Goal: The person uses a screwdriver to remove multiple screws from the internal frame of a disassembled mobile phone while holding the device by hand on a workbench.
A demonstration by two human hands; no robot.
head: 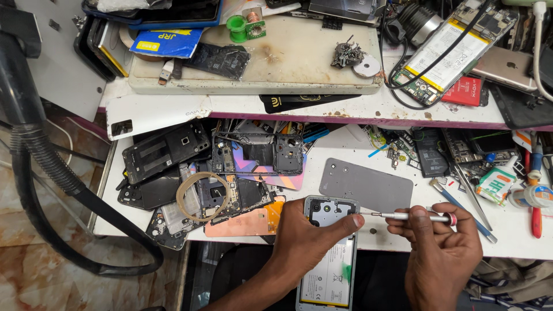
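Note:
My left hand (pixel 302 236) grips an opened smartphone (pixel 329 276) by its upper left side, at the front edge of the white workbench (pixel 368 144). The phone lies back-up, its white battery and grey upper frame exposed. My right hand (pixel 440 247) holds a small silver screwdriver (pixel 409 216) with a red end ring. The screwdriver lies level and its tip touches the phone's upper right corner. A grey back cover (pixel 366 184) lies just beyond the phone.
Several phone frames, boards and a tape ring (pixel 201 196) are piled at the left. Tools, tweezers and a glue bottle (pixel 533 197) lie at the right. A raised shelf (pixel 259 63) carries another opened phone (pixel 446 52) and screws. A black hose (pixel 40 150) curves down the left.

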